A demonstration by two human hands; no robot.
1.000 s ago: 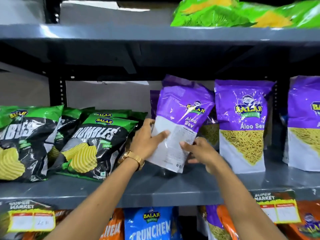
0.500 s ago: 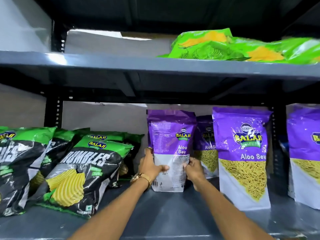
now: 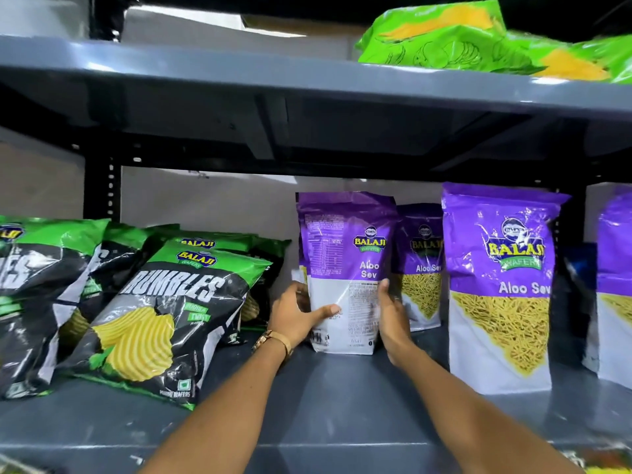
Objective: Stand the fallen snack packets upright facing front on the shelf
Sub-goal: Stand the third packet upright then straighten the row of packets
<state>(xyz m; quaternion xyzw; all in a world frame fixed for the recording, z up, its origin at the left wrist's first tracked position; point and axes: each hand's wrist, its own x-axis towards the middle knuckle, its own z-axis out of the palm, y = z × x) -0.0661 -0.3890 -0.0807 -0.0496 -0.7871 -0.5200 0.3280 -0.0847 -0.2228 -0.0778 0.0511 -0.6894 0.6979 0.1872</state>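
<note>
A purple and white Aloo Sev packet (image 3: pixel 345 254) stands upright on the grey shelf (image 3: pixel 342 405), its printed back side toward me. My left hand (image 3: pixel 295 314) grips its lower left edge, thumb across the white panel. My right hand (image 3: pixel 391 318) presses flat against its lower right edge. Behind it to the right stands a second Aloo Sev packet (image 3: pixel 422 268), front facing. A larger one (image 3: pixel 501 289) stands further forward on the right.
Black and green Rumbles chip bags (image 3: pixel 160 316) lean back in a row at the left. Another purple packet (image 3: pixel 615 282) is cut off at the right edge. Green packets (image 3: pixel 455 39) lie flat on the shelf above. A black upright post (image 3: pixel 102 189) stands at back left.
The tilted packet held above the shelf has been set down upright further back. Both hands stay on its lower sides. The camera has moved closer and tilted up.
</note>
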